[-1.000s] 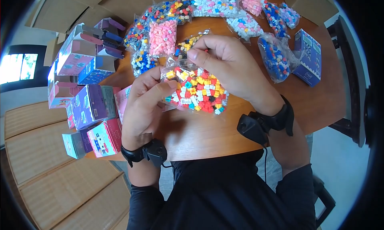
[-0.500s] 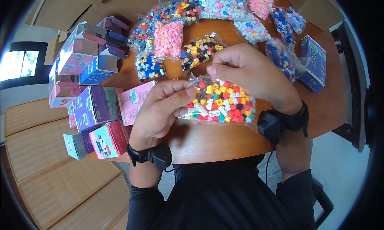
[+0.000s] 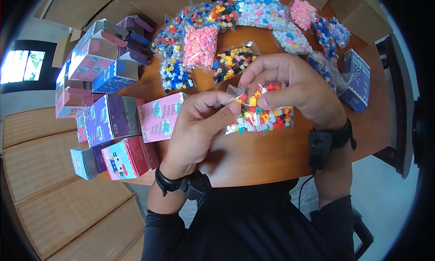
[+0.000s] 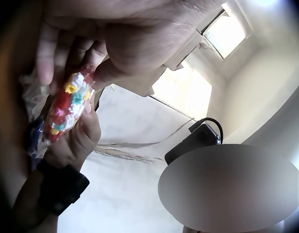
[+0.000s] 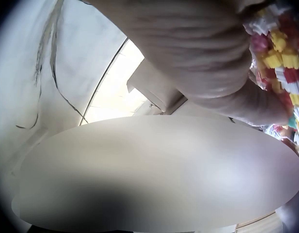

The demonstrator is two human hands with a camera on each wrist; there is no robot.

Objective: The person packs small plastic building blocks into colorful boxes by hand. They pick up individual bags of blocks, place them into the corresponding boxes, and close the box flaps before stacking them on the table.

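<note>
the left hand (image 3: pixel 195 131) and right hand (image 3: pixel 304 91) pinched the bag (image 3: pixel 263 121) just right of the frame's centre, where any hard, uneven pull risked splitting it and spilling bricks (image 3: pixel 280 121) over the table (image 3: pixel 253 161).

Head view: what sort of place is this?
Likely a room in a home or small workshop; I can't tell which. The signs are a wooden table, plastic bags of small bricks and a bright window.
</note>
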